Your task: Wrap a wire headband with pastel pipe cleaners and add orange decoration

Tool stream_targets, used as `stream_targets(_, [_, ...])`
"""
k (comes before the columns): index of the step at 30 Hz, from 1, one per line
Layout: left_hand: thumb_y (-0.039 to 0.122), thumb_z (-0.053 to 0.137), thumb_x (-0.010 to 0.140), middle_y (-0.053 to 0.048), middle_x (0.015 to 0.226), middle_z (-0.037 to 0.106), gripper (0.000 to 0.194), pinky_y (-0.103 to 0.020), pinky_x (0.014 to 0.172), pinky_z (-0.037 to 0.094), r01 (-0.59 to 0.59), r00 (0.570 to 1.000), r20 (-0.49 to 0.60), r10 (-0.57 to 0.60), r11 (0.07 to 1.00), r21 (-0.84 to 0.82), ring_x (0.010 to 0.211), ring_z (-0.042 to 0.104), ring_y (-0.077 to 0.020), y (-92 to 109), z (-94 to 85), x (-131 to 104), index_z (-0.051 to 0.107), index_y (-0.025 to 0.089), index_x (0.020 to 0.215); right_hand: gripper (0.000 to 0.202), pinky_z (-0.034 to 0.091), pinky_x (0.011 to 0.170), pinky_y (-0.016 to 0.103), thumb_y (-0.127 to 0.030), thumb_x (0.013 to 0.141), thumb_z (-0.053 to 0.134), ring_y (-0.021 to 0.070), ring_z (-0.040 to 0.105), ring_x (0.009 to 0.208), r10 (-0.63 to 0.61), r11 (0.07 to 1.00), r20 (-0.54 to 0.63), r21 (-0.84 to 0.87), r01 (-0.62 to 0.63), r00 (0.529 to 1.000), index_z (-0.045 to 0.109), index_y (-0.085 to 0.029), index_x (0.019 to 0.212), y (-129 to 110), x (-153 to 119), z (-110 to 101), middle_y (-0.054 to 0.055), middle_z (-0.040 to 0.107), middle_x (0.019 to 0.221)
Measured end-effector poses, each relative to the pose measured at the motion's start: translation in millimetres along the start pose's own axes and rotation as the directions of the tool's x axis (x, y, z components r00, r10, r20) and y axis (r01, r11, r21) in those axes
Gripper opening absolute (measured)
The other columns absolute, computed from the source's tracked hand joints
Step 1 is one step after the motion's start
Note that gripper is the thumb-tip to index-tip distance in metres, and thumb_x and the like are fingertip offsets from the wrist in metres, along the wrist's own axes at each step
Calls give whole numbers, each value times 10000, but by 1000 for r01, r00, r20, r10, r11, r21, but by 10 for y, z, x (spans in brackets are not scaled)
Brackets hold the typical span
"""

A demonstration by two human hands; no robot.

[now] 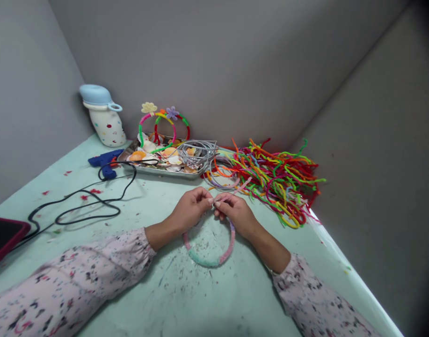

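Head view shows two bare hands meeting above a pale green table (186, 309), both wrists in flowered sleeves (91, 264). The left hand (191, 210) has thumb and forefinger pinched tight at the top of a fuzzy ring (204, 262); the fingers hide the exact spot it grips. The right hand (237, 213) pinches close beside it, fingertips nearly touching the other's, holding a thin pink strand (244, 185) that sticks out up and to the right, past the knuckles. The ring sits between and below the hands, near the middle of the table, wrapped in pink, mint and lilac; whether its lower edge touches the table I cannot tell

Beyond the hands lies a metal tray (161, 171) full of shells (174, 160), with two bright hoops (141, 131) upright in it, flowers (149, 107) at their tops, and grey wire (202, 152) coiled at the right end. A tangled heap of fuzzy stems (277, 175) spreads to the right. Left of the tray are a blue glue gun (107, 160), its black cord (91, 201) looping across the table, and a white bottle (109, 125) with a blue lid (95, 94). A red-edged device (5, 238) shows at the left edge
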State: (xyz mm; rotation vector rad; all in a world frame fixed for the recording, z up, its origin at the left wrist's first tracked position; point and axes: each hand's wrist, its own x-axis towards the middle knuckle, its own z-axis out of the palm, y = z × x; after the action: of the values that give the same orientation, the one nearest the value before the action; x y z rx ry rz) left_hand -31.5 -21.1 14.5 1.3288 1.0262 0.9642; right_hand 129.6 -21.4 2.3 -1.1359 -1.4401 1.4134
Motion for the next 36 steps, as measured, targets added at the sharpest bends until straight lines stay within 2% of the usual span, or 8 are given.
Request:
stream_targets(7, [308,583,765,37,533,484,179,-195,433,258,-23,1000,16,23,1000,0,452,369,-61,0,12,-9,506,152,728,164,396,504,227,-312,760,589,91,500,487,-23,999,-2,-23,23,1000,564,-168,834,29,10,1,-28,583,589])
stream_targets(11, [294,602,746,-7,660,576,164,-216,519,351,-110,993,-24,114,985,135,577,479,-95,-20,14,-9,537,144,743,161,405,504,223,-306,757,596,92,504,496,-22,1000,-3,-22,22,1000,564,-170,837,31,11,3,-28,581,596])
stream_targets(13, [288,605,742,-8,653,573,159,-226,536,359,-115,992,-30,122,979,170,583,482,-100,-35,8,-1,543,142,732,159,407,503,222,-299,754,600,91,503,498,-17,1000,1,-19,17,1000,567,-170,841,23,10,6,-27,581,595])
stream_targets(27, [267,614,742,34,561,510,162,-209,480,278,-50,999,3,50,998,48,472,375,-57,-4,14,-2,513,146,707,163,413,493,217,-282,741,619,87,512,497,-28,1000,-7,13,28,1000,604,-155,842,24,17,-15,-19,592,597])
stream_targets(36, [292,615,749,54,534,465,174,-205,444,246,-23,1000,-2,23,999,-33,441,350,-54,-11,10,-7,504,158,746,224,423,458,204,-293,731,634,100,539,502,-6,974,-26,228,12,1000,572,-169,907,36,33,-46,-23,592,589])
